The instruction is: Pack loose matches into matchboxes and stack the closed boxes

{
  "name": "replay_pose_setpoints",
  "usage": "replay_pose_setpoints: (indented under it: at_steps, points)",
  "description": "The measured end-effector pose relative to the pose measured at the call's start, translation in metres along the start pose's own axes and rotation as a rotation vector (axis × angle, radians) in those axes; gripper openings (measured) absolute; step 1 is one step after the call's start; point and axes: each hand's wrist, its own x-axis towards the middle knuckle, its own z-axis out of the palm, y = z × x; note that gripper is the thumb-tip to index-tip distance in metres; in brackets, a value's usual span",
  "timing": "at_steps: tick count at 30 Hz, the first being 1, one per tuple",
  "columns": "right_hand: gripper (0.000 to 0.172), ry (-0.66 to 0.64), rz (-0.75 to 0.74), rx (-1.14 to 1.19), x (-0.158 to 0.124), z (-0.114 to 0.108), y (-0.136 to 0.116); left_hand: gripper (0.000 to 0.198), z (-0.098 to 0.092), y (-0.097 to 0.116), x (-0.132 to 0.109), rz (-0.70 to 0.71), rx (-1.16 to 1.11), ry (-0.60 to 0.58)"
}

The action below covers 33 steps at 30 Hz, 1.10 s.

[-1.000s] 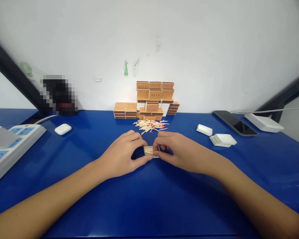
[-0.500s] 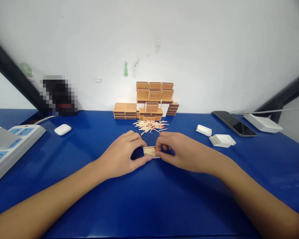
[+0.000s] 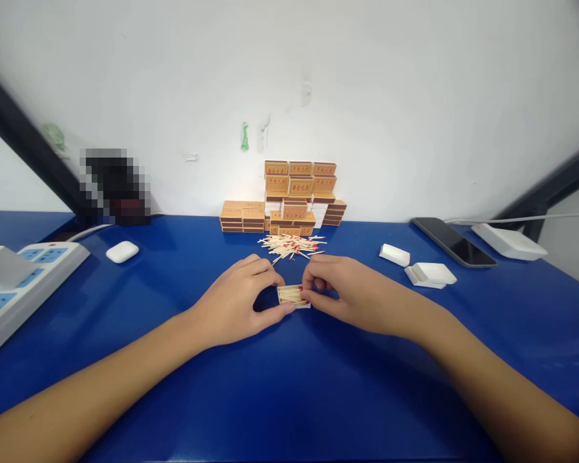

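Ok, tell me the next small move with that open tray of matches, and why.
Probably level the red-tipped matches in the small open cardboard tray with the fingers of the right hand: the tray looks full, and the left hand steadies its other end.

The tray [image 3: 293, 296] lies on the table [image 3: 289, 399], with the left hand [image 3: 236, 302] at its left end and the right hand [image 3: 347, 292] at its right. Just behind the tray lie loose matches [image 3: 292, 245], and farther behind, stacked matchboxes [image 3: 289, 199]. Well left of the tray sit a case [image 3: 122, 251] and a power strip [image 3: 24, 276]. Well right of it sit two boxes [image 3: 430, 273] and a phone [image 3: 453, 241].
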Motion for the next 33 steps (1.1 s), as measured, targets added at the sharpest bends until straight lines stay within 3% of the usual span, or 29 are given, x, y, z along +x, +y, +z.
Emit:
replay_pose_setpoints:
  at_steps: [14,33]
  points:
    - [0.010,0.010,-0.074,0.020,0.002,0.012,-0.002,0.024,0.000,0.000,0.000,0.019,-0.001,-0.005]
    - [0.013,-0.007,-0.083,0.060,0.002,0.010,-0.004,0.021,-0.001,0.001,0.001,0.020,-0.005,-0.006]
